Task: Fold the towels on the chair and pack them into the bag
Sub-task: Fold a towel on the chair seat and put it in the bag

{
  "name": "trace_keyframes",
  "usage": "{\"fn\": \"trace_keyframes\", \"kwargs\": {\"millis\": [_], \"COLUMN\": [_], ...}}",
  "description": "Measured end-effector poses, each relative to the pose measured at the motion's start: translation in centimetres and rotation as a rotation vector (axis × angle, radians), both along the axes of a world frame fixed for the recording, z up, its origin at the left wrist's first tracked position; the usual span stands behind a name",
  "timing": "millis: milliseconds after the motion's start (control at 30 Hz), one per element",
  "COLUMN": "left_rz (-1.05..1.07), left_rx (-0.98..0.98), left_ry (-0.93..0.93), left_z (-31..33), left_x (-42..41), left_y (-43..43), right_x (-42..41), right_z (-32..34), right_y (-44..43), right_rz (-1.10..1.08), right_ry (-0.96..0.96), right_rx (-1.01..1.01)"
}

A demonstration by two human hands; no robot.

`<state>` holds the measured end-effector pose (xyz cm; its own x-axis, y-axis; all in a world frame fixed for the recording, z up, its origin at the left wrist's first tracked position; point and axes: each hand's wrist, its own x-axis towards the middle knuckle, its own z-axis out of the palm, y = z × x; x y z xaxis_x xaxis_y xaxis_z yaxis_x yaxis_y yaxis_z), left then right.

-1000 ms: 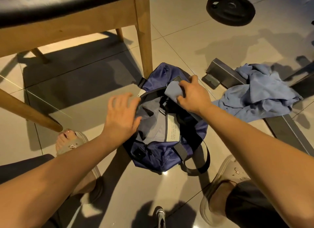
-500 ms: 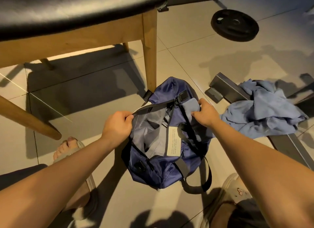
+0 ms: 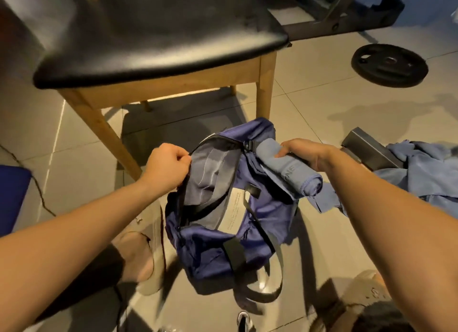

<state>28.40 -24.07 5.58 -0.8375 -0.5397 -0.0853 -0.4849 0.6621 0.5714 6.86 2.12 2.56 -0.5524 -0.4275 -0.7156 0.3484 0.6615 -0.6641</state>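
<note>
A navy blue fabric duffel bag with black webbing straps (image 3: 213, 247) sits on the pale glossy tiled floor (image 3: 309, 103) at the middle of the view. Its mouth gapes, showing a grey lining and a white printed label (image 3: 233, 210). The left hand (image 3: 168, 168), at nine o'clock from the opening, has its fingers curled and pinches the black-trimmed rim, holding that side up. The right hand (image 3: 304, 153), at two o'clock from the opening, grips the far end of a rolled light blue towel (image 3: 290, 173). The roll lies slantwise over the bag's right rim, with a loose flap hanging from its near end.

A crumpled heap of light blue towels (image 3: 426, 173) lies on the floor at three o'clock from the bag, beside a dark metal bar (image 3: 366, 148). At twelve o'clock stands a wooden chair with a black padded seat (image 3: 158, 41), its front leg just beside the bag. A round black weight plate (image 3: 389, 65) lies flat at one o'clock, well apart. Beige sandals show at seven (image 3: 146, 255) and five o'clock (image 3: 366, 292).
</note>
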Motion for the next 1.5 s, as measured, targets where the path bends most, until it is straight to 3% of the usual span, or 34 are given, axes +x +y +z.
{"fn": "trace_keyframes", "kwargs": {"millis": [100, 233, 400, 467, 600, 700, 833, 967, 1167, 1333, 1500], "left_rz": [0.096, 0.086, -0.07, -0.095, -0.113, -0.108, -0.101, -0.075, -0.102, -0.29, -0.531], "left_rx": [-0.234, -0.413, -0.313, -0.325, -0.235, -0.117, -0.108, -0.107, -0.201, -0.167, -0.483], "left_ry": [-0.02, -0.068, -0.117, -0.114, -0.102, -0.072, -0.086, -0.095, -0.071, -0.133, -0.16], "left_z": [0.1, -3.1, -6.5, -7.2, -7.4, -8.0, -8.9, -9.3, -9.7, -11.2, -14.3], "left_x": [0.5, 0.0, -2.3, -3.5, -5.0, -5.5, -5.2, -4.8, -5.4, -5.5, -3.1], "left_y": [-1.8, -3.8, -2.0, -2.0, -2.3, -3.1, -4.1, -3.4, -1.4, 2.4, 4.9], "right_x": [0.9, 1.9, 4.0, 4.0, 6.3, 9.0, 10.0, 9.4, 9.8, 10.5, 11.8], "right_z": [-1.0, -5.5, -8.9, -7.9, -5.2, -5.3, -9.4, -12.4, -11.8, -10.6, -11.7], "right_y": [-1.4, 0.8, 0.9, 0.2, -1.8, -5.0, -8.3, -7.1, -2.8, -1.8, -1.2], "right_rz": [0.005, -0.042, 0.206, 0.253, 0.406, 0.753, 1.02, 1.115, 1.185, 0.998, 0.664], "right_ry": [-0.032, 0.284, 0.465, 0.639, 0.942, 0.878, 0.922, 0.804, 0.626, 0.595, 0.593], "right_rx": [-0.023, 0.137, 0.339, 0.367, 0.189, 0.045, 0.349, 0.68, 0.78, 0.587, 0.351]}}
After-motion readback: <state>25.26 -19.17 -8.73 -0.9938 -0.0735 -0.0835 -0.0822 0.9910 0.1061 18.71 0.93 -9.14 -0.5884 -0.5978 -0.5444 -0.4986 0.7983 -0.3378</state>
